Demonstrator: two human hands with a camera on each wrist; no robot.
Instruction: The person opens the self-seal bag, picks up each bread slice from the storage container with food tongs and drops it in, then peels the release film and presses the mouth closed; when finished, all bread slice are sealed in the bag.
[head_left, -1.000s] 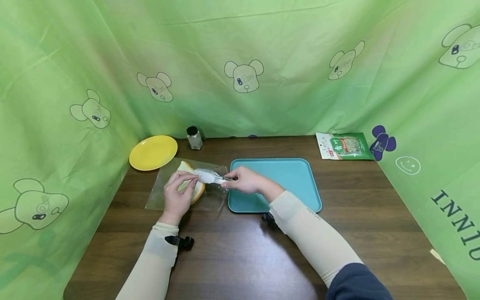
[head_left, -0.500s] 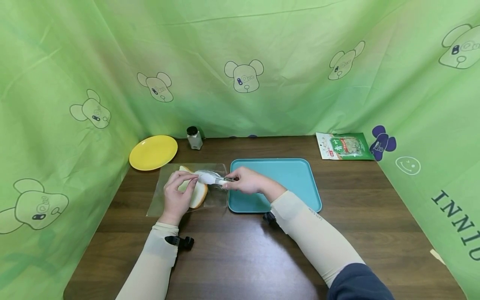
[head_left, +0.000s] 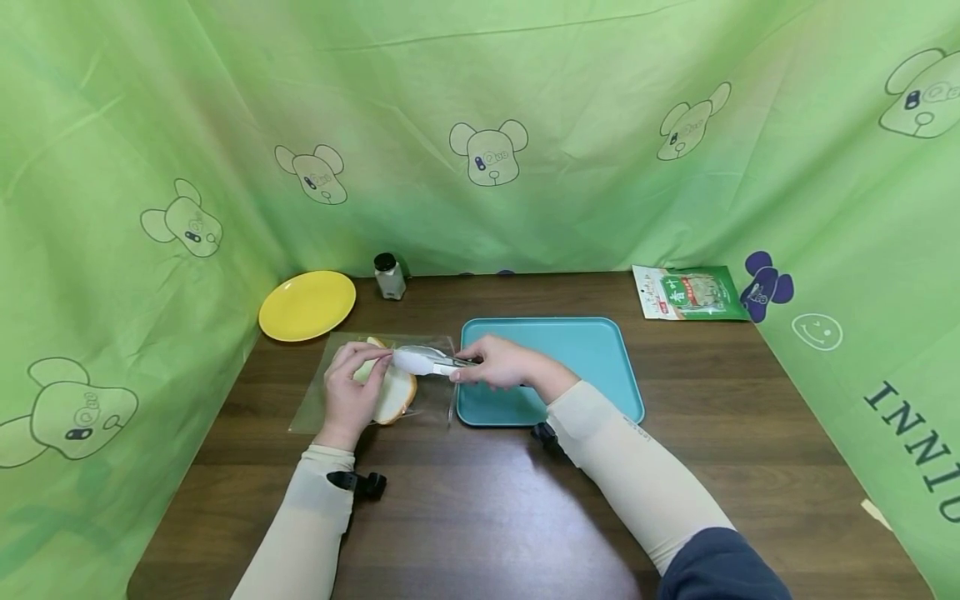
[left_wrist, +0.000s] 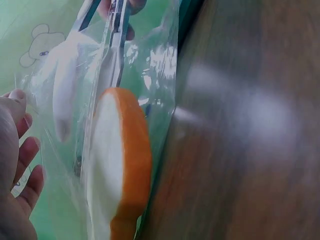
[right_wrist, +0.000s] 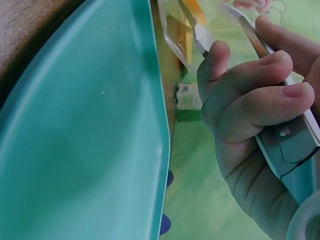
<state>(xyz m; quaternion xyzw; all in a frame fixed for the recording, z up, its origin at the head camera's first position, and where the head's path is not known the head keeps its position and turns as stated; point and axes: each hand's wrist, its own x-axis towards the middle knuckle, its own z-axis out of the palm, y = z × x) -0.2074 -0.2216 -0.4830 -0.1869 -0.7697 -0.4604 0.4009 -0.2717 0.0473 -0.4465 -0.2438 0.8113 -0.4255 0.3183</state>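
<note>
My left hand (head_left: 351, 390) pinches the edge of a clear plastic bag (head_left: 435, 407) between thumb and fingers. In my right hand (head_left: 498, 364) is a pair of tongs (head_left: 418, 361) with metal arms and white tips. A slice of bread (left_wrist: 134, 155) with an orange-brown crust stands out pale in the left wrist view, seemingly within the clear plastic. One white tip lies along the bread's upper end, the other a little apart; the left hand partly covers the slice in the head view. Whether the tongs grip the bread is unclear.
A blue tray (head_left: 555, 333) lies under and beyond the right hand. At the back left are a yellow plate (head_left: 307, 306) and a black-capped shaker jar (head_left: 389, 277). A green and white food packet (head_left: 688, 292) rests at the back right, before the green curtain (head_left: 585, 217).
The bag and the bread have shifted toward the person, with the bread a little to the right. The tongs have levelled slightly, while both hands have moved very little.
</note>
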